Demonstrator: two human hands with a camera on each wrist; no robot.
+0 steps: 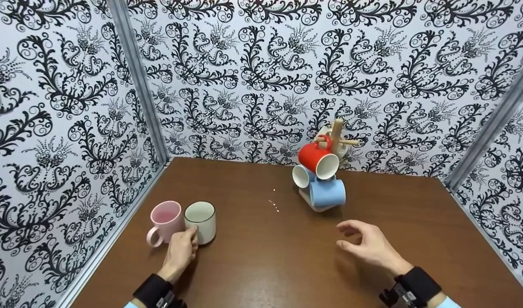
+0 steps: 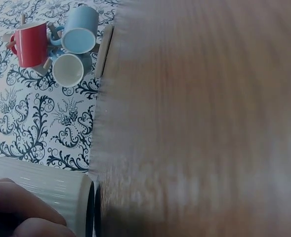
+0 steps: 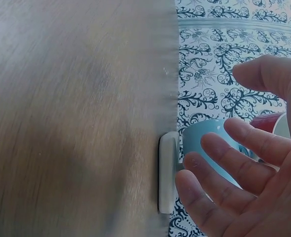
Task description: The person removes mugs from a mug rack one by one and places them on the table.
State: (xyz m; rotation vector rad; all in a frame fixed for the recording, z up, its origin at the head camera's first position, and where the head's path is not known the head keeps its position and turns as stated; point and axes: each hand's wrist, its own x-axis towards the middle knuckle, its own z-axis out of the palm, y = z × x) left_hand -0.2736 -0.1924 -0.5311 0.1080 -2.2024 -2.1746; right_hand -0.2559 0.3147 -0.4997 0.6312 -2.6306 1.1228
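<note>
At the left of the table, my left hand [image 1: 182, 250] grips the handle of a white mug with a dark rim [image 1: 205, 226]; its fingers hide most of that handle. In the left wrist view this mug's ribbed side [image 2: 56, 190] shows beside the curled fingers. A pink mug [image 1: 169, 220] stands upright close to its left, handle turned toward the near left. My right hand [image 1: 374, 248] hovers over the table at the right, fingers relaxed and apart, holding nothing. Nearest to it is a light blue mug [image 1: 332, 193] hanging on a wooden mug tree [image 1: 337, 128].
The mug tree stands toward the back right, near the patterned wall [image 1: 278, 64]. On it also hang a red mug [image 1: 313, 157] and a second blue mug with a pale inside [image 1: 302, 176]. Small white specks [image 1: 275, 204] show mid-table. Patterned panels enclose the brown table [image 1: 261, 265].
</note>
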